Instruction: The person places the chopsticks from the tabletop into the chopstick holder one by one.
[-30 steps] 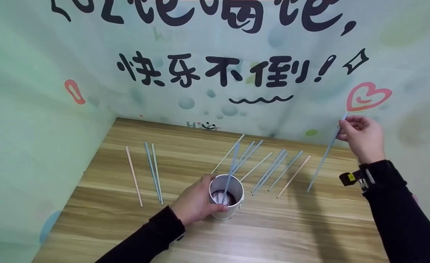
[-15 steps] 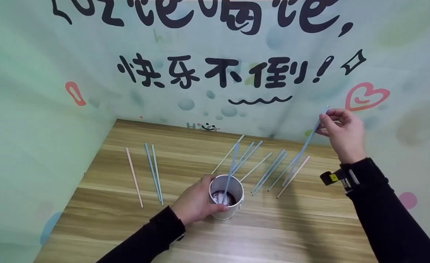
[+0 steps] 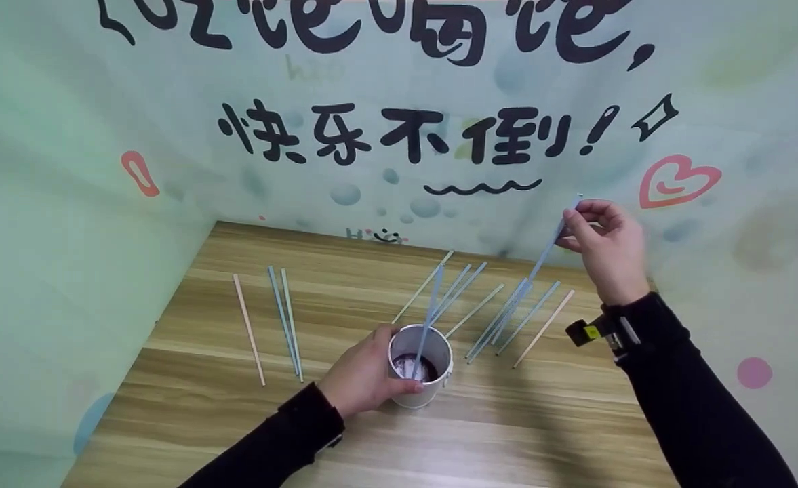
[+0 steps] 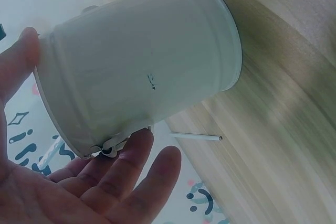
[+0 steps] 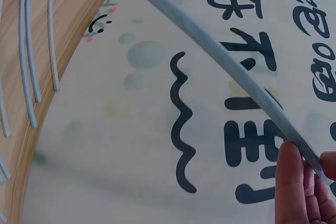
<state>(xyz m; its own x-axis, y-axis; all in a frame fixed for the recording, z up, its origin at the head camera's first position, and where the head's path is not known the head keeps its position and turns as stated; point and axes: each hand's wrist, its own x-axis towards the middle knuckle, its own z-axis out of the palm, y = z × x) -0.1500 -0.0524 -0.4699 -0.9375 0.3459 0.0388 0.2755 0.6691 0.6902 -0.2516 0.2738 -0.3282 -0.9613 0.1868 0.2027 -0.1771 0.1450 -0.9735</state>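
Observation:
My left hand (image 3: pixel 358 379) holds a small white metal bucket (image 3: pixel 429 394), its thumb over the rim and the fingers around the side. In the left wrist view the bucket (image 4: pixel 142 61) appears sideways, with the fingers touching a metal handle fitting (image 4: pixel 111 145). One blue straw (image 3: pixel 432 305) leans inside the bucket. Up near the wall, my right hand (image 3: pixel 609 251) pinches another blue straw (image 3: pixel 546 261) close to its top end. That held straw (image 5: pixel 212 48) slants down and left above the table; its lower end overlaps blue straws (image 3: pixel 500 318) lying behind it.
Behind and right of the bucket, several blue and pale green straws (image 3: pixel 476 310) and a pink one (image 3: pixel 544 329) lie on the wooden table (image 3: pixel 493 440). To the left lie a pink straw (image 3: pixel 249 332) and two more straws (image 3: pixel 283 312). A printed cloth (image 3: pixel 344 217) hangs behind.
My right hand has moved left with its straw, from beyond the pink straw towards the bucket. The left hand and the bucket have stayed in place.

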